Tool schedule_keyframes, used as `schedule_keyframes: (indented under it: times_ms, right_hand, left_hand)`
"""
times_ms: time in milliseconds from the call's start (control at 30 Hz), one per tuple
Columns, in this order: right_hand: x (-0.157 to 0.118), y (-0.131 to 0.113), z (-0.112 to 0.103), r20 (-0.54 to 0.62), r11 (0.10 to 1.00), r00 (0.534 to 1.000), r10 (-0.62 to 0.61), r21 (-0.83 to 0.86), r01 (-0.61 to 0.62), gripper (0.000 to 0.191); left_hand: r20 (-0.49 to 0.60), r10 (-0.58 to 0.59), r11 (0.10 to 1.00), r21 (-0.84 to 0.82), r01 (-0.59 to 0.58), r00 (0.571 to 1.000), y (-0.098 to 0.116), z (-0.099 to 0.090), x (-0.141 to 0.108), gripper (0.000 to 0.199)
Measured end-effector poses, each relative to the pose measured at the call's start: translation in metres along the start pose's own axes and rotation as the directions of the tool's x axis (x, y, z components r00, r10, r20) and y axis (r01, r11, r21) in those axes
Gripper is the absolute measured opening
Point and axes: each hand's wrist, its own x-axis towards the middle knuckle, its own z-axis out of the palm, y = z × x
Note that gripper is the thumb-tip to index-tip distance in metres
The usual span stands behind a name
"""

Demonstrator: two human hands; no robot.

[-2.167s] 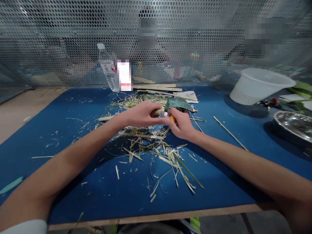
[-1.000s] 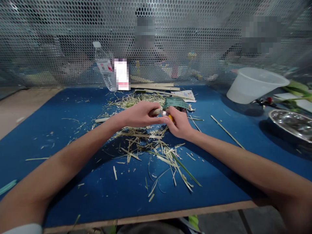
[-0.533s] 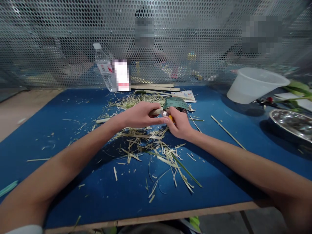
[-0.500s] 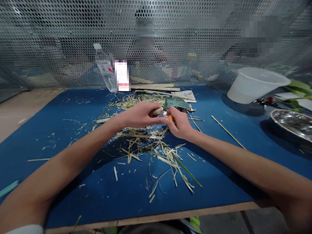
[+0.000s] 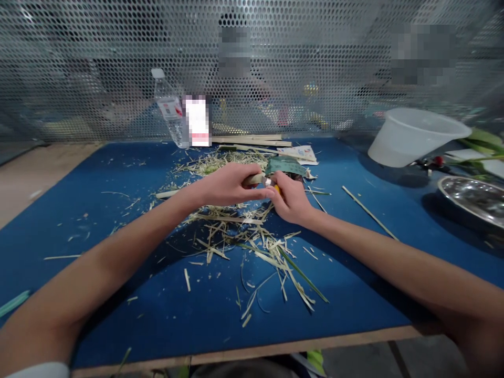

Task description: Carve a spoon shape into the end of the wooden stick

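From the head view, the left hand (image 5: 230, 185) has its grip pressed closed around a pale cane stalk (image 5: 254, 180), held above the middle of the blue desk (image 5: 118, 299). The right hand (image 5: 290, 200) pinches a small yellow-handled cutter (image 5: 276, 189) at the stalk's tip. Shredded cane scraps (image 5: 232, 236) lie beneath; a green packet (image 5: 285, 166) sits just behind the hands, with a white plastic tub (image 5: 413, 137) and a steel tray (image 5: 472, 197) off to the right.

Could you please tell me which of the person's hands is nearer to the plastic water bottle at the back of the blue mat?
Left. The left hand is in front of the water bottle and to its right; the right hand is farther off, beyond the left hand.
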Motion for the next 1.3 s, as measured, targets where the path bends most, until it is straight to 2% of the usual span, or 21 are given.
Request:
schedule_keyframes:
  times_ms: [700, 1300]
  right_hand:
    - [-0.0004, 0.0005, 0.0003, -0.002, 1.000, 1.000, 0.014, -0.001, -0.014, 0.028]
    - [-0.0007, -0.0011, 0.0003, -0.011, 1.000, 1.000, 0.017, -0.009, -0.017, 0.025]
  left_hand:
    - [-0.019, -0.004, 1.000, 0.008, 0.004, 1.000, 0.0000, 0.0015, 0.0009, 0.039]
    - [0.012, -0.027, 0.999, -0.037, 0.027, 1.000, 0.0003, -0.0004, -0.0001, 0.037]
